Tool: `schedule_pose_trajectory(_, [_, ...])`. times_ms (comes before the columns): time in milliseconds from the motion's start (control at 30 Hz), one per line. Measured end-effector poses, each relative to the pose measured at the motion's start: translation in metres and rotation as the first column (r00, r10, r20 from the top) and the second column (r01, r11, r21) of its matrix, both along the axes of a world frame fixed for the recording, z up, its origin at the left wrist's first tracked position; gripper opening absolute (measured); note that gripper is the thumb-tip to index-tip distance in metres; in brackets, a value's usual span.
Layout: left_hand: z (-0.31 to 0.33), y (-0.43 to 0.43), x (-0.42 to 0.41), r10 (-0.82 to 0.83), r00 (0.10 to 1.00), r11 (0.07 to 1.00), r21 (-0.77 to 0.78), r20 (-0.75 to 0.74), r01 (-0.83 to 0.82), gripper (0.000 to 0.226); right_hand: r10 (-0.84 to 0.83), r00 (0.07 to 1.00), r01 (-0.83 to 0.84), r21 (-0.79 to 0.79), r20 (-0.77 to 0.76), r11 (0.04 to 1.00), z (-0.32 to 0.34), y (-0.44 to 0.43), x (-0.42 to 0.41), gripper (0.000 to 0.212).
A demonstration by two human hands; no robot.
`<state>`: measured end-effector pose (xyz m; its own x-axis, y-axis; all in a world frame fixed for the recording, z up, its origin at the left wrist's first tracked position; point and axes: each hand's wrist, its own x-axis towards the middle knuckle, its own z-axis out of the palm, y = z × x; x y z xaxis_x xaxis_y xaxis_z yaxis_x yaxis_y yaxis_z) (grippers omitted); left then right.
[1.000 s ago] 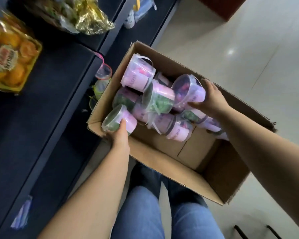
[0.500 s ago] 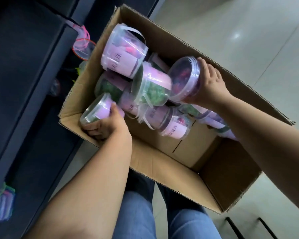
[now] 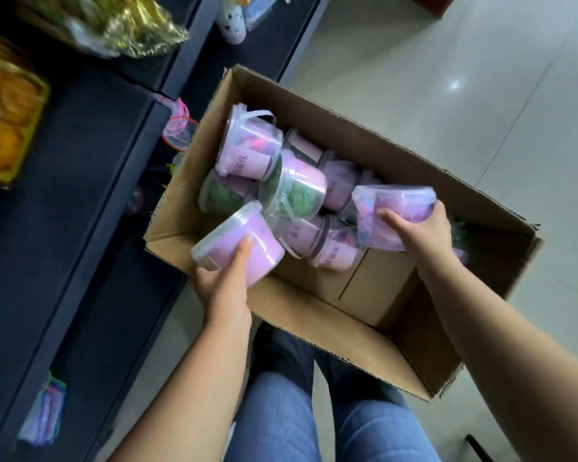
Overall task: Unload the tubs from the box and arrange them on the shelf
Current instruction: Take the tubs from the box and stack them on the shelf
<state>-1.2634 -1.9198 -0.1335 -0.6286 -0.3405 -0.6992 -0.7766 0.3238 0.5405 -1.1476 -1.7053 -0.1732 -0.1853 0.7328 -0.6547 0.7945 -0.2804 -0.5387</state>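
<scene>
— While we crouch over the cardboard box (image 3: pixel 317 323), what do our hands have?

— Each grasps one tub. Our left hand (image 3: pixel 226 281) is wrapped around a pink tub (image 3: pixel 239 243) above the box's near-left corner; it lies tilted, its clear lid facing up and to the left, its base toward the box's middle. Our right hand (image 3: pixel 421 233) grips a second tub (image 3: pixel 392 213) over the middle of the box, held nearly level, lid away from us and base toward the palm.

— And the other tubs (image 3: pixel 267 175)?

— They lie heaped on their sides at the far-left end of the box, lids pointing different ways.

— What differs from half a second ago?

— Both tubs have come up out of the heap. The left one was low against the box wall with our fingers curled over it; now it sits above the rim. The right one showed its lid face-on to us and has since turned flat. The dark shelf (image 3: pixel 64 201) stands beside the box, on our left.
</scene>
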Motion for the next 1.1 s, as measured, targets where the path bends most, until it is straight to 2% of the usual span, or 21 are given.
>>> schedule_pose_trajectory(100, [0.001, 0.010, 0.016, -0.051, 0.998, 0.990, 0.134, 0.043, 0.045, 0.049, -0.215, 0.974, 0.227, -0.251, 0.076, 0.941, -0.029, -0.003, 0.015, 0.130])
schedule_pose_trajectory(167, [-0.006, 0.021, 0.026, -0.081, 0.993, 0.977, 0.205, 0.081, 0.063, 0.039, -0.255, 0.964, 0.265, -0.364, 0.075, 0.893, -0.048, -0.008, 0.020, 0.138])
schedule_pose_trajectory(233, [-0.015, 0.032, 0.035, -0.090, 0.989, 0.973, 0.224, 0.120, 0.062, 0.045, -0.286, 0.958, 0.271, -0.431, 0.030, 0.861, -0.056, -0.019, 0.018, 0.138])
schedule_pose_trajectory(367, [-0.033, 0.048, 0.044, -0.129, 0.979, 0.964, 0.252, 0.158, 0.086, 0.067, -0.338, 0.941, 0.299, -0.431, -0.015, 0.851, -0.067, -0.033, 0.015, 0.111])
schedule_pose_trajectory(467, [-0.037, 0.050, 0.037, -0.195, 0.963, 0.951, 0.278, 0.184, 0.139, 0.098, -0.355, 0.934, 0.301, -0.464, -0.031, 0.833, -0.068, -0.030, 0.020, 0.137])
schedule_pose_trajectory(533, [-0.032, 0.046, 0.034, -0.195, 0.961, 0.943, 0.306, 0.197, 0.129, 0.102, -0.360, 0.928, 0.276, -0.478, -0.092, 0.834, -0.067, -0.025, 0.032, 0.141])
schedule_pose_trajectory(700, [0.014, 0.035, 0.037, -0.206, 0.969, 0.901, 0.412, 0.134, 0.134, 0.069, -0.354, 0.890, 0.199, -0.453, -0.287, 0.869, 0.009, -0.012, 0.037, 0.125])
schedule_pose_trajectory(800, [0.063, 0.030, 0.038, -0.165, 0.985, 0.876, 0.466, 0.044, 0.126, 0.084, -0.193, 0.892, 0.020, -0.389, -0.410, 0.921, 0.073, -0.009, 0.025, 0.119])
schedule_pose_trajectory(900, [0.121, 0.025, 0.039, -0.086, 0.992, 0.845, 0.521, -0.092, 0.121, 0.075, -0.034, 0.845, -0.152, -0.300, -0.534, 0.942, 0.136, -0.012, 0.008, 0.104])
schedule_pose_trajectory(1033, [0.201, 0.004, 0.036, -0.058, 0.959, 0.800, 0.562, -0.276, 0.210, 0.074, 0.103, 0.764, -0.268, -0.169, -0.637, 0.948, 0.220, -0.021, -0.018, 0.114])
schedule_pose_trajectory(1100, [0.245, -0.015, 0.029, -0.018, 0.930, 0.783, 0.573, -0.367, 0.242, 0.061, 0.194, 0.676, -0.370, -0.100, -0.711, 0.923, 0.263, -0.033, -0.037, 0.113])
